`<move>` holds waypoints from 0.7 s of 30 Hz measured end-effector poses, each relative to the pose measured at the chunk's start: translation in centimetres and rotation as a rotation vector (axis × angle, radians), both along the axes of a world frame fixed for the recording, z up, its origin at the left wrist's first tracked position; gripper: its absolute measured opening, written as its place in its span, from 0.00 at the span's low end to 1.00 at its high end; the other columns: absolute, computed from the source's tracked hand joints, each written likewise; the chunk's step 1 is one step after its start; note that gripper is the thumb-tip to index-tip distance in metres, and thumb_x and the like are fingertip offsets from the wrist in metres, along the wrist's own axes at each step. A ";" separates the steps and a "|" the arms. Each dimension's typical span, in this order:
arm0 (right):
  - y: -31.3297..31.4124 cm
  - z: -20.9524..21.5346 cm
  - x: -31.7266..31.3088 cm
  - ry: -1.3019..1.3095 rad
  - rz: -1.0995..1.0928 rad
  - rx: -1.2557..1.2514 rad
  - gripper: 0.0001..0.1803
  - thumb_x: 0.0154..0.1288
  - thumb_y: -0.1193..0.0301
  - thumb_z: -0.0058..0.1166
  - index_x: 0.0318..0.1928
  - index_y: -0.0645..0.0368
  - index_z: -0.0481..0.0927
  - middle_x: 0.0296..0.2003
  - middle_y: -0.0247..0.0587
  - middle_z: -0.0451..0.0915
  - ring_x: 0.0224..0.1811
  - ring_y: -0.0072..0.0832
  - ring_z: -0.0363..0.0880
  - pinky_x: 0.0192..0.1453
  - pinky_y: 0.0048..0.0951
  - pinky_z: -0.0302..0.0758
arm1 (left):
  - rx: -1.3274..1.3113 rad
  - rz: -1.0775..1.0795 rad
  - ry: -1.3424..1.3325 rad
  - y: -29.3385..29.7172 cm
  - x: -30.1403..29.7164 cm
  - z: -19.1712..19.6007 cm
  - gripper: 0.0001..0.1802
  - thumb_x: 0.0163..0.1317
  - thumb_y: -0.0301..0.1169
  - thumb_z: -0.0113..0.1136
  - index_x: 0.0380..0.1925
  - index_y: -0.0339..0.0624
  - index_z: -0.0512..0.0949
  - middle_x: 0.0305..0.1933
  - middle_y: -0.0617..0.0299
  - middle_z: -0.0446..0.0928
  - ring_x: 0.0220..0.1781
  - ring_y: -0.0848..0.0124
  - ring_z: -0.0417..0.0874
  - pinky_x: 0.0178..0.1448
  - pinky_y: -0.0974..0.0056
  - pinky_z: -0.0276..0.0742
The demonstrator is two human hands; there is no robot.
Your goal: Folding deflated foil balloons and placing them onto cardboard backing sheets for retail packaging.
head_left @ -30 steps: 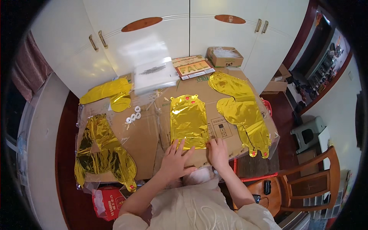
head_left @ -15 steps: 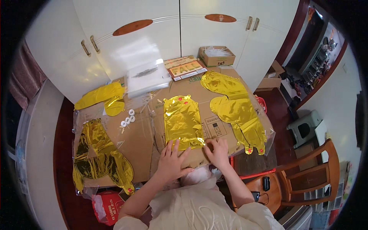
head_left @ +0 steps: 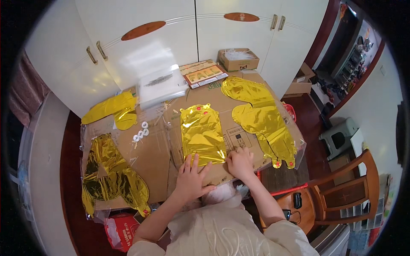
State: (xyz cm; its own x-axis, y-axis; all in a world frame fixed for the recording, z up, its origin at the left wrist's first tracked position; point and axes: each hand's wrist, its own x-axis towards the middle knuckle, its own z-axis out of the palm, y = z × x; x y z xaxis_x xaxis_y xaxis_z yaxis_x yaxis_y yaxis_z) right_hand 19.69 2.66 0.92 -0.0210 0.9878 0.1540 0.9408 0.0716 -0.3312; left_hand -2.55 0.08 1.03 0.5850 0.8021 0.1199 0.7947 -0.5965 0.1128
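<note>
**Limp gold foil balloon (head_left: 203,134), flat beneath our hands**

The balloon lies flattened in the middle of the cardboard-topped bench (head_left: 154,164), its near edge parallel to the bench's near rim. Our left hand (head_left: 191,180) is palm down with the fingers parted, their tips at the near-left corner. Our right hand (head_left: 241,164) is at the near-right corner with its fingers bunched; we cannot tell whether they pinch the film or only press there.

We judge the foil very light, soft and slippery, quick to crease and easy to nick with a nail. The near corners and long side edges look like the best holds, taken gently with flat pads; the far edge bears red dots (head_left: 199,109), which we would avoid rubbing.

We have open bench to the left, as far as the white rings (head_left: 141,135) and the near-left foil balloon (head_left: 132,183). The right gap is tighter, with another foil balloon (head_left: 262,117) there. The far side opens toward clear plastic sleeves (head_left: 160,91); the near rim leaves little depth.
</note>
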 end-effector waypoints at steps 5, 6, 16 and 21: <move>0.0 0.7 0.2 -0.018 0.030 0.073 0.09 0.56 0.66 0.61 0.38 0.53 0.83 0.39 0.43 0.77 0.48 0.43 0.72 0.49 0.45 0.66 | -0.018 0.000 -0.006 0.0 -0.1 0.0 0.50 0.53 0.72 0.55 0.72 0.58 0.63 0.74 0.34 0.54 0.76 0.37 0.53 0.72 0.38 0.54; 0.0 1.0 0.4 -0.009 0.032 0.070 0.12 0.56 0.67 0.60 0.41 0.55 0.82 0.41 0.44 0.77 0.49 0.44 0.72 0.50 0.45 0.66 | -0.010 0.007 0.004 0.0 0.0 0.0 0.50 0.53 0.71 0.55 0.72 0.59 0.64 0.74 0.35 0.55 0.76 0.37 0.53 0.73 0.39 0.53; -2.4 -2.2 -1.8 -0.121 0.480 0.152 0.34 0.72 0.54 0.48 0.65 0.72 0.67 0.67 0.63 0.66 0.73 0.50 0.60 0.77 0.47 0.53 | -0.068 0.003 0.028 0.1 0.0 0.3 0.51 0.53 0.70 0.56 0.73 0.58 0.61 0.76 0.35 0.51 0.77 0.37 0.50 0.73 0.39 0.52; -2.9 -1.7 -2.1 -0.171 0.441 0.160 0.35 0.72 0.54 0.49 0.65 0.73 0.67 0.65 0.63 0.68 0.72 0.51 0.62 0.77 0.48 0.55 | -0.111 0.008 -0.047 0.6 -0.9 -0.3 0.53 0.55 0.70 0.55 0.73 0.49 0.59 0.76 0.38 0.51 0.79 0.44 0.50 0.76 0.40 0.49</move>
